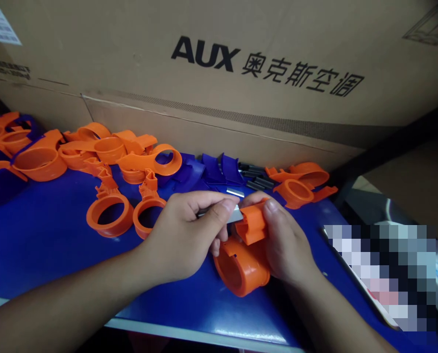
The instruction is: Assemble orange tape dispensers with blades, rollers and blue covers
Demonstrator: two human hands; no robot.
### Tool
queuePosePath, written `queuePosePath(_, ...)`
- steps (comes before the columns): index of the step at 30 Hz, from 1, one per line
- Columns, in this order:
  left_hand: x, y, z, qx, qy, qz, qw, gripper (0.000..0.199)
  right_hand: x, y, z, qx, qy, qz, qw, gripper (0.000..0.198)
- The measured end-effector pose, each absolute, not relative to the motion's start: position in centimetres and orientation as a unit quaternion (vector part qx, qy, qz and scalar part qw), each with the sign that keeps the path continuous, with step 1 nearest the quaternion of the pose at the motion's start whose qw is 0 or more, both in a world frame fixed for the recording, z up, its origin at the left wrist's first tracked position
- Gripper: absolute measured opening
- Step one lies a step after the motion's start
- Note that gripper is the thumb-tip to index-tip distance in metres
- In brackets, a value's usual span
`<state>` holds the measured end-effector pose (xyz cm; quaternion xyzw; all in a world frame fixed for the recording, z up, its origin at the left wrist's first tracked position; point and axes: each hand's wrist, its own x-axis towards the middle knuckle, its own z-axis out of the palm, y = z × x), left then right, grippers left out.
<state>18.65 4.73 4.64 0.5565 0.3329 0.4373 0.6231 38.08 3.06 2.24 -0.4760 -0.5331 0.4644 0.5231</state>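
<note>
My right hand point(287, 235) is wrapped round an orange plastic tape dispenser point(246, 267), its ring hanging low and its squared head facing left. Between the thumb and fingers of my left hand point(189, 230) is a flat, shiny metal blade point(235, 214). The blade's end lies right at the dispenser head; whether it has entered a slot I cannot tell. Just behind my fingers a second shiny metal strip point(235, 192) lies on the blue table point(75, 279). Two orange dispensers, one of them point(110, 215) fully in sight, lie left of my left hand.
More orange dispensers point(112, 147) are heaped at the back left. Blue curved plastic pieces point(213, 169) and dark strips point(257, 179) lie behind my hands, with an orange pile point(299, 186) to their right. A large cardboard box point(130, 44) walls off the back. A blurred-out flat object point(373, 279) is at right.
</note>
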Motion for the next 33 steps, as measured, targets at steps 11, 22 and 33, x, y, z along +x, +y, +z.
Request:
queuePosePath(11,18.7,4.6,4.8,0.571,0.353,0.426,0.607,0.027,38.0,2.9,3.1,-0.503,-0.547,0.422,0.520,0.048)
queuePosePath(22,18.6,4.4,4.6,0.593,0.361,0.439,0.571,0.028,37.9,2.9,3.4,-0.518,-0.553,0.405,0.512,0.048)
queuePosePath(33,18.3,4.4,4.2,0.684,0.371,0.449,0.440,0.032,37.9,2.7,3.5,-0.524,-0.566,0.383,0.508,0.045)
